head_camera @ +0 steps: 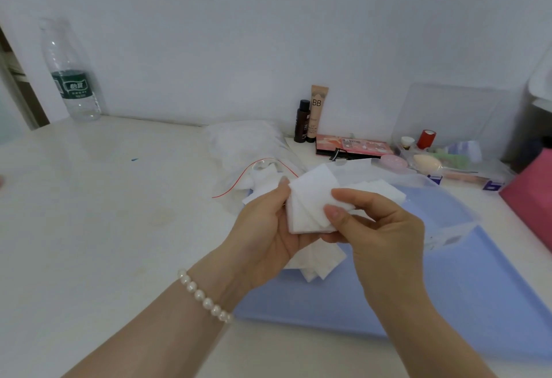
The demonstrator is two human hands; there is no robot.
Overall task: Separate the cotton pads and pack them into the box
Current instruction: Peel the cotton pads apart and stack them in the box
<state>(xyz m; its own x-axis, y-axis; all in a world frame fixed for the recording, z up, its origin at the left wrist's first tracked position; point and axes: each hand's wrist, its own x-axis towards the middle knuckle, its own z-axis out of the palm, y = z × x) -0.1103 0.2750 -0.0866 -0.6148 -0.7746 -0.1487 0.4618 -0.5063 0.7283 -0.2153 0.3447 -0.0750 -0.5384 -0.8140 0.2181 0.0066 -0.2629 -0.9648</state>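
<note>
From the head camera, both hands meet above the near edge of a pale blue mat (418, 303) on a white table (104, 213). The left hand (268, 228), with a pearl bracelet (203, 297) at its wrist, is curled round a fanned stack of white square cotton pads (307, 204), thumb up along the stack's left edge. The right hand (379, 228) pinches the right edge of the front pad between thumb and forefinger, its other fingers loosely bent below. Under the hands more pads lie loose (316, 261) on the mat. Just beyond the right hand stands a clear plastic box (448, 216), its walls hard to trace; whether any pads lie in it I cannot tell. Beyond the left hand lies a clear zip bag (254, 150) with a red seal line, holding white pads. Farther back, past the right hand, stand a dark bottle (302, 122) and a BB tube (317, 111), touching or nearly so, with a pink palette (352, 147) in front. Far to the left of the hands a water bottle (71, 73) stands by the wall.
</note>
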